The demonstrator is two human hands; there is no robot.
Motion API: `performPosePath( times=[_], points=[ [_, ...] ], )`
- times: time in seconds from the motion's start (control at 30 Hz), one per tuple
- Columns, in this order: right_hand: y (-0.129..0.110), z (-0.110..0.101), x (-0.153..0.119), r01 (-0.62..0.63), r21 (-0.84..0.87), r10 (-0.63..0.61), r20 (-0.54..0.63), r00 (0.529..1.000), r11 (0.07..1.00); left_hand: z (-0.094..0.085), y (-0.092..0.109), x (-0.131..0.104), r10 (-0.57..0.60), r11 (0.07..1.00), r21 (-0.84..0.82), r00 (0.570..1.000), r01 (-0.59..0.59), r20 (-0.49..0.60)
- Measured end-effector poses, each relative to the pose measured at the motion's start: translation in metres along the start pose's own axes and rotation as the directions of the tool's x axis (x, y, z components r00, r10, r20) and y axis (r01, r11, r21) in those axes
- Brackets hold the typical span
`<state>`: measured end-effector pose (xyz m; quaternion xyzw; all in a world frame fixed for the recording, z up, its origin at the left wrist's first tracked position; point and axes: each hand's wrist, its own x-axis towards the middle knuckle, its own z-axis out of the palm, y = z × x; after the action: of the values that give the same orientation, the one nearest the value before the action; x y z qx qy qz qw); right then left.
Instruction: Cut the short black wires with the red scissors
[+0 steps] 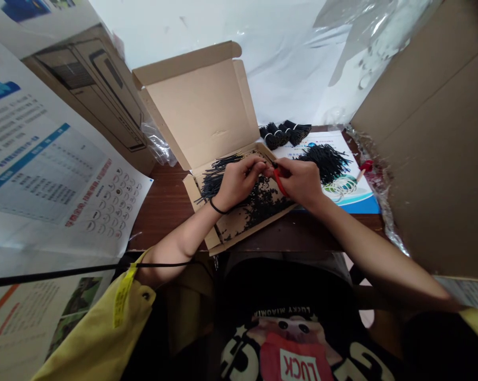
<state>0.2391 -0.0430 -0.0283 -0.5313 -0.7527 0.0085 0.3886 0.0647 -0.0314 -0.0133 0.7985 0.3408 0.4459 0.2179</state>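
Over an open cardboard box (231,246), my two hands meet at the fingertips. My right hand (300,180) is closed on a red-handled tool (279,182), whose working end is too small to make out. Thumb and fingers of my left hand (242,180) are pinched together; what they hold is hidden. Long black strands (213,177) lie in the box's left part, beside my left hand. Many short black bits (260,206) are scattered over its bottom, below both hands.
Bundled black strands (288,133) lie behind the box. At right, a loose black pile (326,161) and pale bands (342,186) rest on a printed sheet (366,203). Cardboard (433,159) stands at right, a printed poster (56,174) at left. A black cable (84,271) crosses my left arm.
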Motion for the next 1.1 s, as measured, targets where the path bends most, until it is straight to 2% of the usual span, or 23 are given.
performPosePath(
  times=[0.17,0.33,0.67,0.83,1.1],
  points=[
    [-0.002,-0.003,0.001,-0.01,0.106,0.013,-0.031,0.999,0.994,0.002,-0.002,0.0,-0.014,1.0,0.003,1.0,0.014,0.0],
    [-0.003,-0.004,0.001,0.019,0.168,-0.018,-0.008,1.0,0.986,0.002,-0.005,0.0,0.0,1.0,-0.022,1.0,0.0,-0.014],
    [-0.004,-0.002,-0.001,0.056,0.204,-0.051,-0.03,0.998,0.977,0.003,-0.01,0.001,0.008,0.998,-0.063,0.999,-0.011,-0.042],
    [-0.003,-0.001,-0.002,0.064,0.179,-0.06,-0.025,0.998,0.982,0.004,-0.013,0.0,-0.01,1.0,-0.029,0.999,0.009,-0.04],
    [-0.002,0.0,-0.002,0.07,0.153,-0.076,0.033,0.997,0.986,0.003,-0.013,0.0,0.015,1.0,0.01,0.997,-0.015,-0.072]
  ],
)
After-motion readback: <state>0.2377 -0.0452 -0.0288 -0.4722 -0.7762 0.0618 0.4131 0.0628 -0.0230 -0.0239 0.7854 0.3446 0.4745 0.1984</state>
